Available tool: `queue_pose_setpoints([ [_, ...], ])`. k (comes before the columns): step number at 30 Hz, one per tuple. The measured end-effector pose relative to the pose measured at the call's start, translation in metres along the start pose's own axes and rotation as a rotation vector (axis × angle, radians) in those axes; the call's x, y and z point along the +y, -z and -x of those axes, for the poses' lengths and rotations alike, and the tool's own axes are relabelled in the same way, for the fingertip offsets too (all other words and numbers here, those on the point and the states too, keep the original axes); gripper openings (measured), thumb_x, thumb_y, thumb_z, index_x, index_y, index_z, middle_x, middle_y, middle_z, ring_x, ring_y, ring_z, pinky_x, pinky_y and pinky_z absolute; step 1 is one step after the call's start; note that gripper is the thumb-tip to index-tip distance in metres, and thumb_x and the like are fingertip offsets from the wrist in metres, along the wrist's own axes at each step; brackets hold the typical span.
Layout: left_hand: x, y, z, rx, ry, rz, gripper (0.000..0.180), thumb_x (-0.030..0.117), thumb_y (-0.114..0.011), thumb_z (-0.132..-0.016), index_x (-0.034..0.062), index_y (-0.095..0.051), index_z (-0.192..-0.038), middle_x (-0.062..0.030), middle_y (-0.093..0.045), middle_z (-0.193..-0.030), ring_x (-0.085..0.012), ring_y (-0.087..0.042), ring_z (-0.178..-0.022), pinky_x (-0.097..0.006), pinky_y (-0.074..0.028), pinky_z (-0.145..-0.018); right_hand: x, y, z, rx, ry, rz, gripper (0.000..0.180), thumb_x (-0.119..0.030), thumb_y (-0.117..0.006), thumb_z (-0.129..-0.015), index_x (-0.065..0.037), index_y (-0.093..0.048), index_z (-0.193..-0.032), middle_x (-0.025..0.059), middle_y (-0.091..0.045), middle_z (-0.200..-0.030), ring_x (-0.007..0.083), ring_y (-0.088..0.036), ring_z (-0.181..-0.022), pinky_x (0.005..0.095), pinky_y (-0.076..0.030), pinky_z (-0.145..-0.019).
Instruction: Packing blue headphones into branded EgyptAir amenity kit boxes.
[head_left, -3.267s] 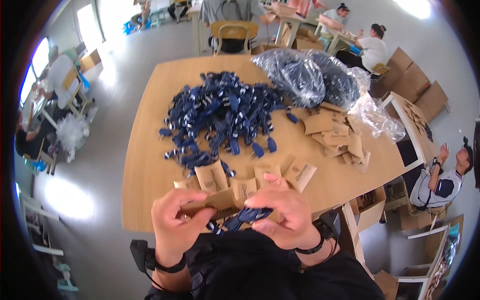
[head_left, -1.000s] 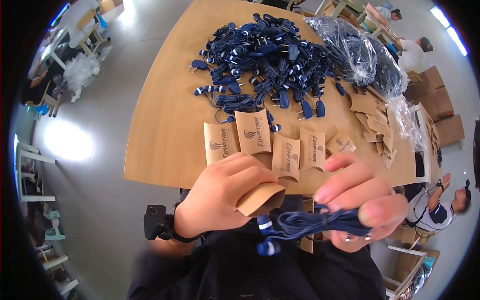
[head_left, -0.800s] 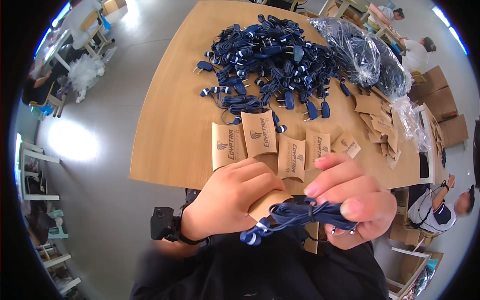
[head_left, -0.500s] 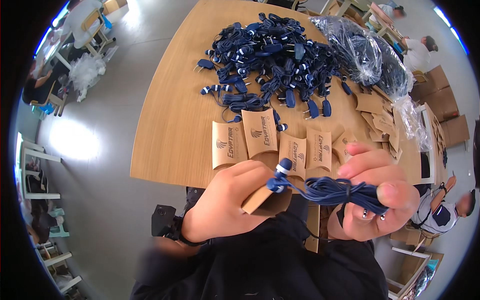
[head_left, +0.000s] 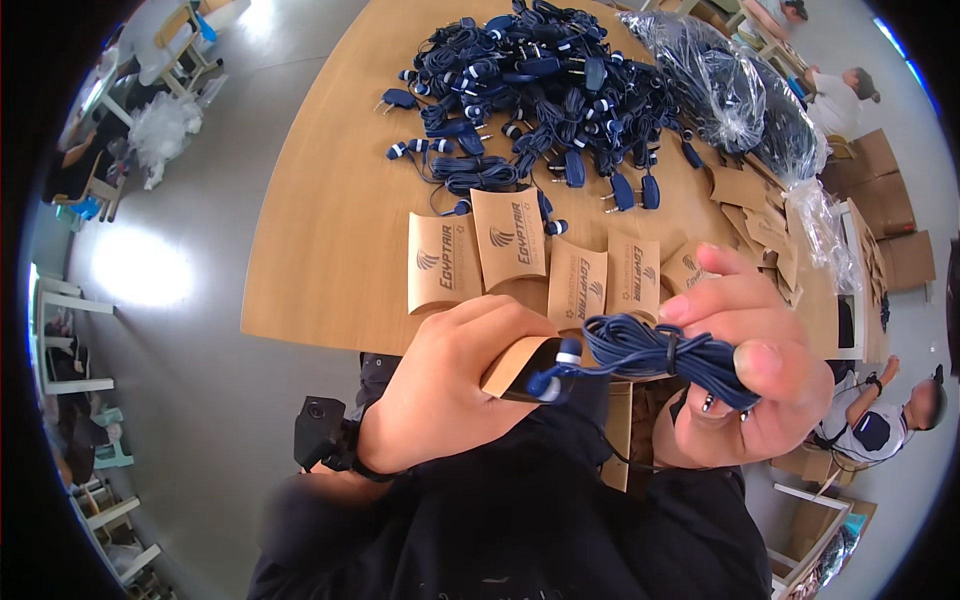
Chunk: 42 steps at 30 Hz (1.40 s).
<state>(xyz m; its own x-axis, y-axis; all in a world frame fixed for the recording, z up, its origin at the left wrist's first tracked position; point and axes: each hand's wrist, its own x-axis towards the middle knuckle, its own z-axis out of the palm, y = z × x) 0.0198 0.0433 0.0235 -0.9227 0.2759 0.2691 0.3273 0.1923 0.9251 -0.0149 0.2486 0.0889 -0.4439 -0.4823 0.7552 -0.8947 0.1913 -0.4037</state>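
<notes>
My left hand [head_left: 450, 385] grips a small brown cardboard pillow box [head_left: 518, 366] with its open end facing right. My right hand [head_left: 745, 375] holds a coiled dark blue earphone bundle [head_left: 655, 352]; the bundle's earbud tips [head_left: 555, 372] sit at the box's opening. Both hands are close to my chest, below the near edge of the wooden table [head_left: 320, 220]. Several filled brown boxes [head_left: 510, 240] lie in a row near that edge, and a big heap of blue earphones [head_left: 540, 90] covers the table's far part.
Clear plastic bags [head_left: 740, 90] of earphones and flat brown box blanks [head_left: 760, 215] lie at the table's right. Cardboard cartons [head_left: 880, 210] stand beyond. Other people sit at the far right [head_left: 880, 425] and upper right [head_left: 835, 100]. White chairs [head_left: 70, 330] stand on the grey floor to the left.
The earphone bundle has moved left with my right hand toward the box, its earbud tips now at the box mouth. My left hand keeps the box steady.
</notes>
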Motion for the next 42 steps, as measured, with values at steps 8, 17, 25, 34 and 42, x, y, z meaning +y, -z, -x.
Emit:
queue_pose_setpoints([
  [8,-0.003,-0.003,0.0,0.034,0.018,0.034,0.031,0.002,-0.077,-0.067,0.0018,-0.064,-0.096,-0.0121,-0.064,-0.086,-0.0327,-0.063,-0.081,-0.037,-0.051,-0.069,-0.001,-0.008,0.007,-0.056,-0.013,-0.076,0.027,-0.024,-0.067,-0.092,-0.008,-0.054,-0.109,0.0114,-0.062,-0.078,0.0301,-0.068,-0.074,0.0569,-0.049,-0.087],
  [17,-0.005,-0.008,-0.001,0.107,-0.01,-0.012,0.028,-0.002,-0.075,-0.069,0.0008,-0.062,-0.093,-0.0089,-0.066,-0.085,-0.0197,-0.064,-0.074,-0.027,-0.049,-0.068,-0.006,0.0,0.0,-0.04,-0.032,-0.023,0.018,-0.008,-0.073,-0.073,-0.009,-0.066,-0.091,0.005,-0.065,-0.078,0.0213,-0.067,-0.074,0.0438,-0.052,-0.082],
  [25,-0.007,-0.004,-0.001,0.013,0.009,-0.009,0.04,-0.001,-0.074,-0.062,0.0034,-0.062,-0.1,-0.012,-0.063,-0.092,-0.0343,-0.062,-0.088,-0.038,-0.051,-0.075,-0.006,0.0,0.006,-0.119,-0.037,-0.038,0.019,-0.005,-0.074,-0.072,-0.01,-0.07,-0.09,0.0046,-0.064,-0.089,0.0187,-0.065,-0.076,0.0415,-0.053,-0.081],
  [34,-0.005,-0.001,-0.006,0.013,-0.044,-0.085,0.039,0.004,-0.076,-0.063,0.0073,-0.064,-0.1,-0.0101,-0.063,-0.09,-0.0327,-0.061,-0.087,-0.039,-0.051,-0.073,0.0,-0.002,0.001,-0.09,-0.081,-0.09,0.023,-0.003,-0.075,-0.074,-0.009,-0.073,-0.096,0.0064,-0.068,-0.097,0.0203,-0.067,-0.082,0.0387,-0.056,-0.082],
  [42,0.0,-0.002,-0.005,-0.043,-0.059,-0.203,0.034,0.012,-0.076,-0.068,0.0098,-0.066,-0.1,-0.0096,-0.063,-0.09,-0.0316,-0.062,-0.087,-0.039,-0.052,-0.073,-0.002,-0.006,-0.005,-0.193,-0.076,-0.129,0.02,-0.004,-0.073,-0.078,-0.01,-0.072,-0.097,0.0027,-0.07,-0.091,0.0177,-0.067,-0.08,0.0378,-0.051,-0.086],
])
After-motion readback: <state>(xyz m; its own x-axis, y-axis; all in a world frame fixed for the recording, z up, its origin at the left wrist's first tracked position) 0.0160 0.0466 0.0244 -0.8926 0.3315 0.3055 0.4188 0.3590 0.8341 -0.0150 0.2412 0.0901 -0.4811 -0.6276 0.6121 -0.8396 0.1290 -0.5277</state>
